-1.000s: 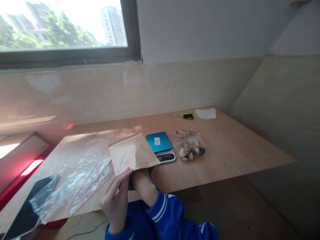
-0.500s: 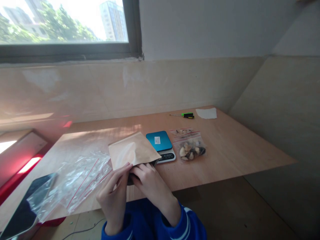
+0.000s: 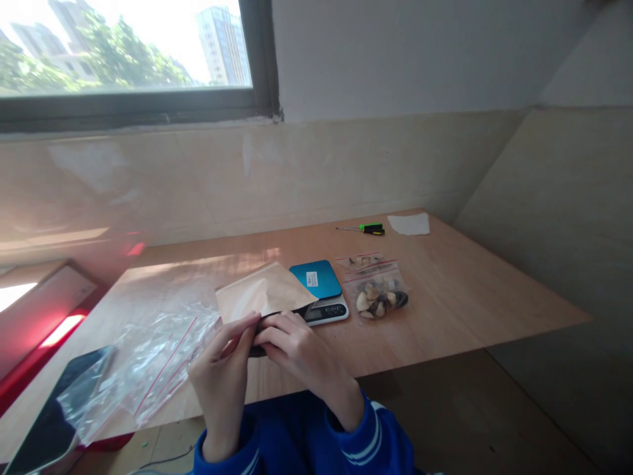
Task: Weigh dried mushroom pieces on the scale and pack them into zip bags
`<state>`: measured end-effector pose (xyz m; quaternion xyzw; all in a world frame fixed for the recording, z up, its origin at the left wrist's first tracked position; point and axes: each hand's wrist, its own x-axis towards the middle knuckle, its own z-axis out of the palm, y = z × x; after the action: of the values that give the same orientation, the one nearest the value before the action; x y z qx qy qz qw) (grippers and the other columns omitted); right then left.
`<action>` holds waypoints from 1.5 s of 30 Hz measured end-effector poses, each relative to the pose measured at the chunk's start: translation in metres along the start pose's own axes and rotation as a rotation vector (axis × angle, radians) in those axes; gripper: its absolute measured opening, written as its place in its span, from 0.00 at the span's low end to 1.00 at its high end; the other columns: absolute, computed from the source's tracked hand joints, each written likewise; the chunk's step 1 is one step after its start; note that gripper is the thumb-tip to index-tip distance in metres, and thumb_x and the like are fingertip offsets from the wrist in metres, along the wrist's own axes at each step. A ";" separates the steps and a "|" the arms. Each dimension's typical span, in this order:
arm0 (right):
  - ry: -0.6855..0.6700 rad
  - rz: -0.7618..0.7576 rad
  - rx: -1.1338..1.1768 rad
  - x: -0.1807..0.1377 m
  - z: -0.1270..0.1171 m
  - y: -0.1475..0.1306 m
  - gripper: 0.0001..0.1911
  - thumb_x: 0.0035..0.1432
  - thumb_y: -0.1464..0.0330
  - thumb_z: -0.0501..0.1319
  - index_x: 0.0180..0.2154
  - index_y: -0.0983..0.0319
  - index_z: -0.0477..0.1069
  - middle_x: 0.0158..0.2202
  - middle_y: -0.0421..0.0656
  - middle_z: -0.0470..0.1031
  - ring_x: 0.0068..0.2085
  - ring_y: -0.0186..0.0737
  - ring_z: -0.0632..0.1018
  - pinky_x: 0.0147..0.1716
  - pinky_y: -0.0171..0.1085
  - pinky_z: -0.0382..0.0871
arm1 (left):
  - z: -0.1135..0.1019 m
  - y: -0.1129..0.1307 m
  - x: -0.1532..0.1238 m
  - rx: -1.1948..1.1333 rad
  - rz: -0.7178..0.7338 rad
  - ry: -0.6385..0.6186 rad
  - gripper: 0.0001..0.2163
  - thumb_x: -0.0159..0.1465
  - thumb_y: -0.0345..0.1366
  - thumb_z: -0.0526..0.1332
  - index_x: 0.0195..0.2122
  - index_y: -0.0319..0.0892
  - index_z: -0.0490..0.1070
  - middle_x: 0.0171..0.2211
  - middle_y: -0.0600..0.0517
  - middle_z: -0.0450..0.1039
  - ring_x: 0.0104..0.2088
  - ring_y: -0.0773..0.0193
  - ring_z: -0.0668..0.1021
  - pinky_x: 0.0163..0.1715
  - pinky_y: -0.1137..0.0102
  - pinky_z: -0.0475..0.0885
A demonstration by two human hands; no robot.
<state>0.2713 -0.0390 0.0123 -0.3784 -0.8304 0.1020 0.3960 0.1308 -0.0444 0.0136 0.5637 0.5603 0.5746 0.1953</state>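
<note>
A brown kraft-paper pouch (image 3: 262, 290) lies tilted over the table, its dark-lined mouth facing me. My left hand (image 3: 225, 366) pinches the near edge of that mouth between thumb and fingers. On the other side of the mouth, my right hand (image 3: 297, 346) has its fingers curled at the edge, with the fingertips partly hidden. Just behind the pouch's right corner sits a kitchen scale (image 3: 316, 279) with a blue top and a white base. Right of the scale is a clear zip bag (image 3: 380, 300) of dried mushroom-like pieces, with a smaller bag (image 3: 364, 261) behind it.
Several clear plastic zip bags (image 3: 158, 356) spread over the table's left side, partly covering a dark tablet (image 3: 59, 402). Two screwdrivers (image 3: 368, 228) and a white paper piece (image 3: 409, 224) lie at the back. The table's front edge runs close to my body.
My right hand has drawn slightly upward and out, its fingers now at the pouch's edge rather than inside the mouth. The mouth looks flatter, and more of the scale's front shows.
</note>
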 end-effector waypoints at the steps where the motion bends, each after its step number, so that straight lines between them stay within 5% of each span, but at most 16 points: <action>1: 0.025 -0.005 0.028 0.000 0.000 0.001 0.06 0.64 0.74 0.58 0.40 0.62 0.73 0.44 0.44 0.76 0.47 0.41 0.74 0.49 0.40 0.70 | 0.000 0.001 0.002 -0.014 -0.024 -0.013 0.06 0.56 0.39 0.66 0.34 0.49 0.81 0.34 0.55 0.82 0.35 0.62 0.82 0.34 0.72 0.77; 9: 0.043 -0.006 0.216 0.008 -0.025 -0.001 0.08 0.63 0.76 0.58 0.37 0.60 0.74 0.45 0.44 0.77 0.50 0.38 0.75 0.52 0.40 0.70 | 0.000 0.009 0.022 -0.107 -0.211 -0.051 0.08 0.51 0.40 0.69 0.32 0.47 0.81 0.30 0.54 0.82 0.30 0.62 0.82 0.28 0.74 0.76; 17: 0.194 -0.054 0.343 0.014 -0.041 -0.001 0.07 0.62 0.76 0.59 0.35 0.60 0.74 0.43 0.45 0.79 0.49 0.37 0.77 0.50 0.39 0.72 | 0.005 0.016 0.033 -0.146 -0.235 -0.071 0.09 0.51 0.40 0.70 0.32 0.46 0.80 0.29 0.53 0.81 0.31 0.61 0.82 0.29 0.74 0.76; 23: 0.474 0.154 0.568 -0.006 -0.062 0.025 0.06 0.58 0.75 0.63 0.34 0.58 0.75 0.44 0.42 0.79 0.47 0.38 0.79 0.49 0.40 0.72 | 0.003 0.001 0.033 -0.152 -0.238 -0.050 0.10 0.50 0.41 0.70 0.33 0.45 0.80 0.30 0.52 0.82 0.33 0.59 0.83 0.33 0.71 0.77; 27: 0.656 0.334 0.493 -0.015 -0.065 0.064 0.04 0.58 0.73 0.63 0.33 0.58 0.74 0.43 0.43 0.79 0.49 0.40 0.78 0.51 0.41 0.70 | 0.002 -0.022 0.026 -0.176 -0.257 -0.077 0.10 0.50 0.41 0.71 0.32 0.44 0.80 0.35 0.50 0.82 0.38 0.56 0.82 0.39 0.67 0.78; 37: 0.193 0.356 0.068 0.021 -0.010 0.136 0.07 0.58 0.77 0.58 0.32 0.63 0.75 0.36 0.46 0.78 0.42 0.43 0.78 0.47 0.43 0.70 | -0.009 -0.052 0.004 -0.116 -0.299 -0.080 0.11 0.49 0.44 0.70 0.30 0.44 0.80 0.36 0.48 0.82 0.40 0.52 0.82 0.44 0.60 0.77; 45: 0.119 0.393 0.075 0.011 -0.011 0.143 0.22 0.56 0.74 0.63 0.53 0.62 0.71 0.59 0.51 0.68 0.59 0.43 0.69 0.60 0.43 0.61 | -0.015 -0.058 0.002 -0.097 -0.304 -0.065 0.11 0.49 0.44 0.71 0.30 0.45 0.80 0.36 0.49 0.82 0.41 0.52 0.82 0.45 0.60 0.77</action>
<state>0.3534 0.0670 -0.0410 -0.5234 -0.7115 0.1856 0.4305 0.0935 -0.0317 -0.0322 0.4805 0.6041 0.5463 0.3252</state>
